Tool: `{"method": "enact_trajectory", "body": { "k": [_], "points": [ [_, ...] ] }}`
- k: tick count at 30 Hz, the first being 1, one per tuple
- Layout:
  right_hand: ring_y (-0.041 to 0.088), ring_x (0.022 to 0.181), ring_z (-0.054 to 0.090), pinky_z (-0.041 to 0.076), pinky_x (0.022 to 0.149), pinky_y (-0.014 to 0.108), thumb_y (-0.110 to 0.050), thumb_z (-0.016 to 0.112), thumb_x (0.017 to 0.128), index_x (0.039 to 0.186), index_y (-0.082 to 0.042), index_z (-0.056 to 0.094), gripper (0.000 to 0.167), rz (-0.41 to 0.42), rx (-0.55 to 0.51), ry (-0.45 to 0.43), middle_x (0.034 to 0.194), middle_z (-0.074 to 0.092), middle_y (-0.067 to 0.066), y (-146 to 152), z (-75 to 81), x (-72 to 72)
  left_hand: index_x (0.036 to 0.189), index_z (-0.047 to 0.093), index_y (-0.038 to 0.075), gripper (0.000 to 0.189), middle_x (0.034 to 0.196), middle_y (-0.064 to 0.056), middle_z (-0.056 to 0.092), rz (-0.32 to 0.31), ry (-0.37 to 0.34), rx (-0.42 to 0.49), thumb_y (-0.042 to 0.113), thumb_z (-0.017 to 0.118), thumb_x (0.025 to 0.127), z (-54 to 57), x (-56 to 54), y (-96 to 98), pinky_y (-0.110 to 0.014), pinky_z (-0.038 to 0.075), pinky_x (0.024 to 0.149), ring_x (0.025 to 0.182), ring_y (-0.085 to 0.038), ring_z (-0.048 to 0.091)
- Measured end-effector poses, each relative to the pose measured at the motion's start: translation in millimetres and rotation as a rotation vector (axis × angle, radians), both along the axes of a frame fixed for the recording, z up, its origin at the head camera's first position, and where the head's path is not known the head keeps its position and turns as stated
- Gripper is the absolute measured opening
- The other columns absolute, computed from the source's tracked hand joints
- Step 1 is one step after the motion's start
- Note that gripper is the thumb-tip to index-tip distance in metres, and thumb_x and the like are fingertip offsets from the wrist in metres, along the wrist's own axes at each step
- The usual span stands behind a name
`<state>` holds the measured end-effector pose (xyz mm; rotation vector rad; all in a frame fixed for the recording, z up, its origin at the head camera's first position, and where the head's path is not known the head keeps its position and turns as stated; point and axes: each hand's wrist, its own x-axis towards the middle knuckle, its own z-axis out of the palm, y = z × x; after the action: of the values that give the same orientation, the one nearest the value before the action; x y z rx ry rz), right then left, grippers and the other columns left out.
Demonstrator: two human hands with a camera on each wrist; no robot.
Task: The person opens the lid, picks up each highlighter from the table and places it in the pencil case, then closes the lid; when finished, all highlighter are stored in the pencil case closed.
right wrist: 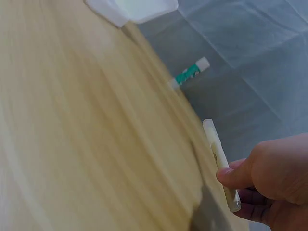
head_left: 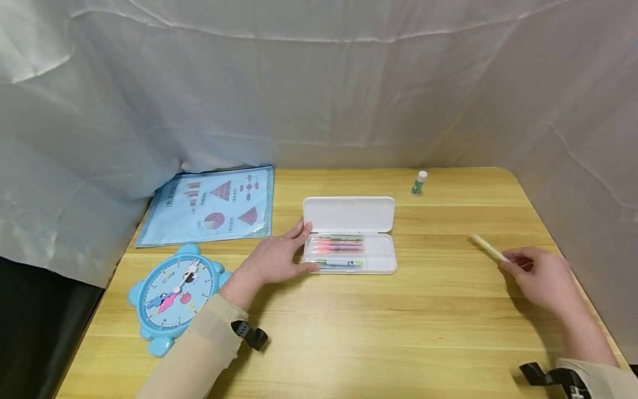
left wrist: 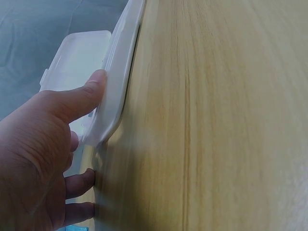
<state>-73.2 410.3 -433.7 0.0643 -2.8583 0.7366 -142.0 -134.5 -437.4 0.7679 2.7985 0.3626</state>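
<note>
A white pencil case (head_left: 380, 254) lies with its lid raised, several coloured pens (head_left: 339, 244) inside, mostly at its left. My left hand (head_left: 273, 259) grips the left end of the case, thumb at the front edge and fingers toward the hinge side. The left wrist view shows the thumb (left wrist: 89, 94) pressed against the case wall (left wrist: 118, 82). At the right, my right hand (head_left: 543, 280) pinches a slim pale-yellow pen (head_left: 487, 247) between thumb and fingers, held above the table. In the right wrist view the pen (right wrist: 219, 154) points away from the hand (right wrist: 269, 178).
A green-and-white glue stick (head_left: 418, 183) stands at the back right. On the left lie a blue toy clock (head_left: 176, 293) and a blue folder printed with charts (head_left: 211, 208). A pale cloth (head_left: 329, 94) hangs behind the wooden table (head_left: 399, 332).
</note>
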Motion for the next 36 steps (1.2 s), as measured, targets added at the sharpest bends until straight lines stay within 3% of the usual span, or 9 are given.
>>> {"method": "enact_trajectory", "body": {
  "k": [9,13,19,27,36],
  "points": [
    [0.000,0.074,0.059,0.045,0.059,0.016,-0.001,0.079,0.093,0.104,0.001,0.079,0.012,0.129,-0.048,0.058,0.088,0.075,0.010,-40,24.3,-13.2,0.169,0.016,0.016,0.104,0.175,-0.006,0.014,-0.002,0.005,0.008,0.076,0.058,0.095,-0.8,-0.5,-0.1,-0.040,0.052,0.075,0.128,-0.037,0.063],
    [0.011,0.075,0.064,0.048,0.060,0.021,-0.001,0.081,0.092,0.103,-0.001,0.080,0.011,0.195,-0.023,0.095,0.087,0.075,0.005,-64,33.3,-19.4,0.169,0.015,0.017,0.104,0.175,-0.005,0.013,0.002,-0.001,0.000,0.076,0.058,0.095,0.1,-0.3,-0.3,-0.041,0.052,0.078,0.130,-0.037,0.062],
    [0.024,0.079,0.069,0.052,0.062,0.029,-0.001,0.081,0.092,0.104,-0.003,0.080,0.012,0.280,-0.037,0.083,0.091,0.074,0.002,-97,43.1,-24.9,0.169,0.015,0.018,0.103,0.175,-0.005,0.013,-0.002,-0.002,-0.005,0.076,0.058,0.095,0.3,-0.5,0.6,-0.038,0.050,0.072,0.128,-0.037,0.063],
    [0.019,0.084,0.070,0.057,0.072,0.047,0.002,0.080,0.092,0.105,-0.004,0.081,0.014,0.366,-0.054,0.075,0.097,0.075,0.001,-134,49.7,-33.9,0.169,0.014,0.019,0.103,0.175,-0.004,0.012,-0.001,-0.001,-0.009,0.076,0.058,0.095,0.3,-0.7,1.1,-0.039,0.051,0.073,0.131,-0.037,0.061],
    [0.020,0.088,0.069,0.058,0.078,0.048,0.006,0.075,0.094,0.106,-0.002,0.079,0.014,0.460,-0.113,0.007,0.102,0.074,0.006,-175,49.5,-45.9,0.169,0.015,0.018,0.104,0.175,-0.005,0.012,0.001,-0.002,-0.011,0.077,0.058,0.095,0.2,-0.7,0.9,-0.035,0.048,0.067,0.127,-0.036,0.064]
  ]
}}
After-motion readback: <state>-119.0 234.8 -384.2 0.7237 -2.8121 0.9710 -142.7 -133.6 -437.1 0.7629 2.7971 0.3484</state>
